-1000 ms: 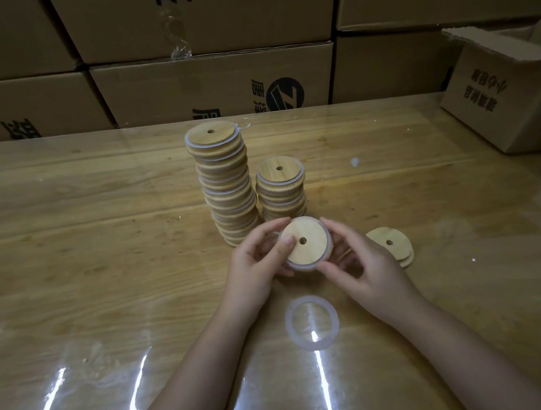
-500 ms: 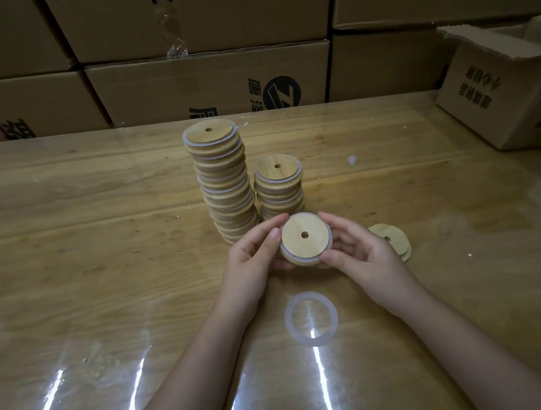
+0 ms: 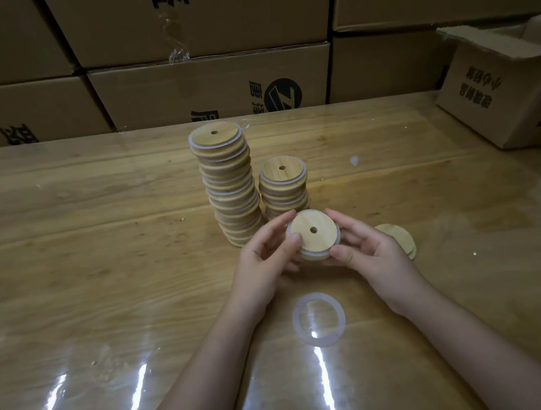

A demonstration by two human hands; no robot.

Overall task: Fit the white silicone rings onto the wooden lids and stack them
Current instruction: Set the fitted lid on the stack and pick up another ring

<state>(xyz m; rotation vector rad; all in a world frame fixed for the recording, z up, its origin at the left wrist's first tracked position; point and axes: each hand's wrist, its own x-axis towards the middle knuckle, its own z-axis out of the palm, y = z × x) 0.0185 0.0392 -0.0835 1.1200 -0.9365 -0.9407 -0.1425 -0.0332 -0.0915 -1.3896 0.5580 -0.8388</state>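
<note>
The wooden lid [image 3: 313, 234] is held off the table between both hands, its flat face with the small hole turned up toward the camera. A white silicone ring [image 3: 311, 254] sits round its rim, showing along the lower edge. A second ago the lid was tilted more steeply.

The left hand [image 3: 263, 259] grips the lid's left side. Its thumb tip has slid from beside the hole out to the left edge of the face, and its forefinger curls over the top rim. The right hand [image 3: 371, 249] pinches the right side as before, thumb at the lower right rim and fingers [image 3: 338, 215] curved over the upper right.

Just beyond the fingertips stands the short stack [image 3: 283, 184] of ringed lids, with the tall stack [image 3: 226, 182] to its left, leaning slightly; neither has changed. Behind the right hand's knuckles lie two spare lids [image 3: 399, 240]. Near the wrists, between the forearms, a loose ring [image 3: 297, 319] lies flat on the glossy table [image 3: 90, 249], where it was. Cardboard boxes [image 3: 190, 85] line the far edge, and an open box [image 3: 498, 93] sits at the right.
</note>
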